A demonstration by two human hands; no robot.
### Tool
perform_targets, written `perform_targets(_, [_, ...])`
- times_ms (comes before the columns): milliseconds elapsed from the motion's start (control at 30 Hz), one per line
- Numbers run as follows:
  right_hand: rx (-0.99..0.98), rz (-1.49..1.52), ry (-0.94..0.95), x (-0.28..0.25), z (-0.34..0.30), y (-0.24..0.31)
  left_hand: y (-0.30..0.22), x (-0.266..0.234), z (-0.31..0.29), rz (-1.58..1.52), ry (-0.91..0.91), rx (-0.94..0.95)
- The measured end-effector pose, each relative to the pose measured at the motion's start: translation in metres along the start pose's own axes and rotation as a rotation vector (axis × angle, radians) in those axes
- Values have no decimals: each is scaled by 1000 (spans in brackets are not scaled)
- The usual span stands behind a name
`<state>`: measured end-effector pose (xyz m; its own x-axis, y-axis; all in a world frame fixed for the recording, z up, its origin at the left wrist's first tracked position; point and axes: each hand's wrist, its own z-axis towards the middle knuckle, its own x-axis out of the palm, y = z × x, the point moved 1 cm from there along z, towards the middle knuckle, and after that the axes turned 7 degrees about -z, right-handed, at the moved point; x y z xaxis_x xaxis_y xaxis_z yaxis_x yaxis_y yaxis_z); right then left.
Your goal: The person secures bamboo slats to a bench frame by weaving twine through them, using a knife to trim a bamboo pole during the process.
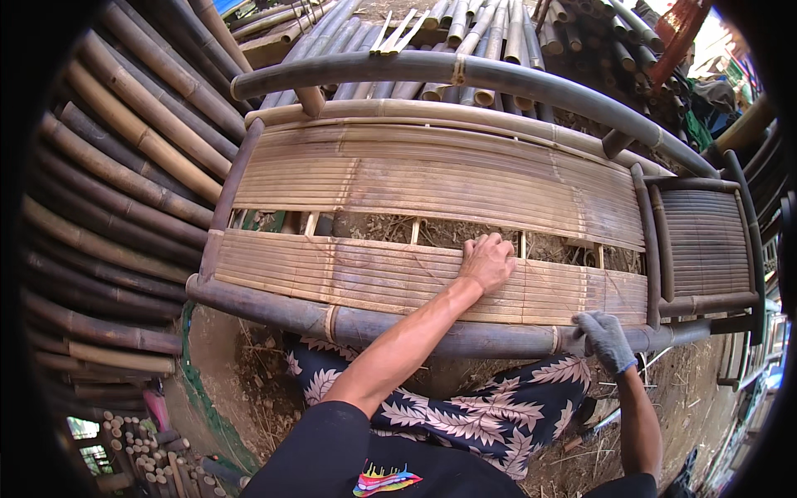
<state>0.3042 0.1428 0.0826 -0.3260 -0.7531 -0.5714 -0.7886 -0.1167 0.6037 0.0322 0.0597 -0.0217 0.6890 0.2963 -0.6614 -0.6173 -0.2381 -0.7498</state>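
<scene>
In front of me is a bamboo bench with a slatted seat, split lengthwise by a gap. My left hand (488,262), bare, has its fingers curled over the gap-side edge of the near slat panel (390,270). On my right hand (608,340) is a grey glove. It is closed just above the thick front pole (415,334), by the panel's near edge, toward the right end. What its fingers hold, if anything, is hidden. The far slat panel (448,187) lies across the gap. Light cross strips (416,231) show inside the gap.
Long bamboo poles (124,174) are stacked at the left, with more behind the bench. A raised dark rail (357,71) runs along the far side, with loose pale strips (399,35) on it. A smaller slatted panel (706,241) adjoins the right end. Debris covers the ground (257,365).
</scene>
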Motion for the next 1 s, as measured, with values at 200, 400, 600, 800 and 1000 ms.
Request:
perform_targets(200, [473, -667, -763, -102, -52, -138, 17, -97, -74, 365, -444, 8])
perform_targets(400, [-245, -384, -971, -39, -72, 29, 72, -149, -120, 573, -41, -215])
perform_targets(600, [-903, 269, 42, 99, -16, 183, -114, -230, -97, -926, 428, 35])
perform_targets(800, [-704, 874, 267, 152, -67, 240, -77, -429, -78, -1390, -88, 525])
perform_targets(1000, [-585, 556, 18, 52, -21, 141, 79, -509, -190, -1300, -619, 70])
